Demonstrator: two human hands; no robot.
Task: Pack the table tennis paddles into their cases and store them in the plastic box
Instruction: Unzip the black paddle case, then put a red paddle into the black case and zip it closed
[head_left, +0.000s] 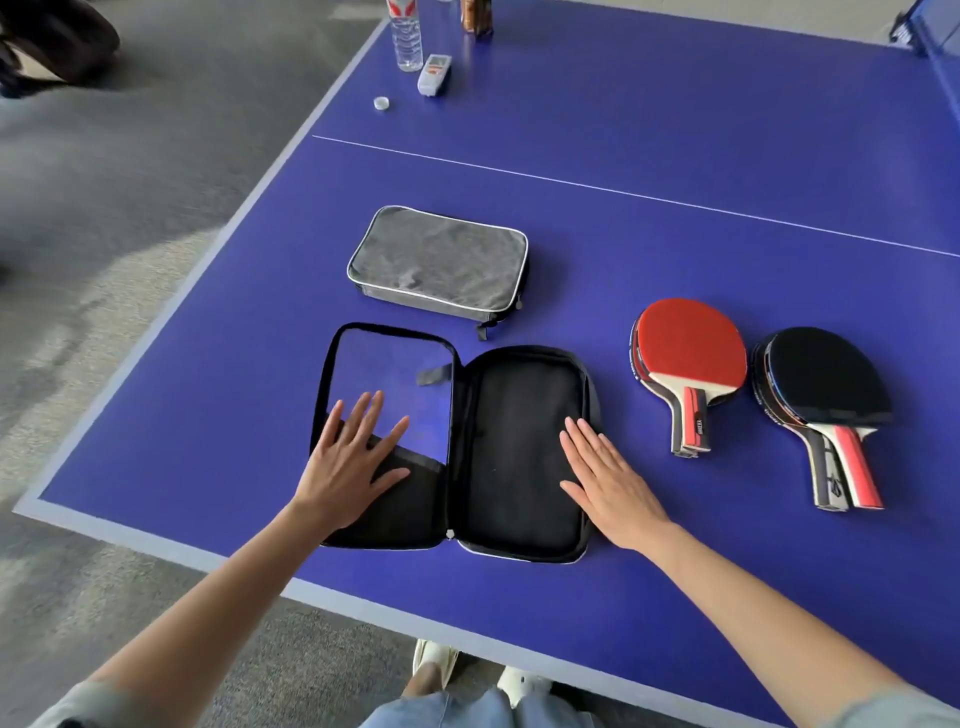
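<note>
A black paddle case (519, 415) lies unzipped and spread flat on the blue table (675, 597); its left half has a clear window. My left hand (353, 462) rests flat, fingers apart, on the left half. My right hand (608, 483) lies flat at the right half's outer edge. A grey case (441, 260), zipped shut, sits just beyond. To the right lie two stacks of paddles: one with a red face up (691, 353), one with a black face up (826, 379). No plastic box shows.
At the table's far left corner stand a water bottle (408, 36), its loose cap (382, 103), a small white device (434, 75) and a brown container (477, 15). The table's near edge runs close to my legs. Grey carpet lies to the left.
</note>
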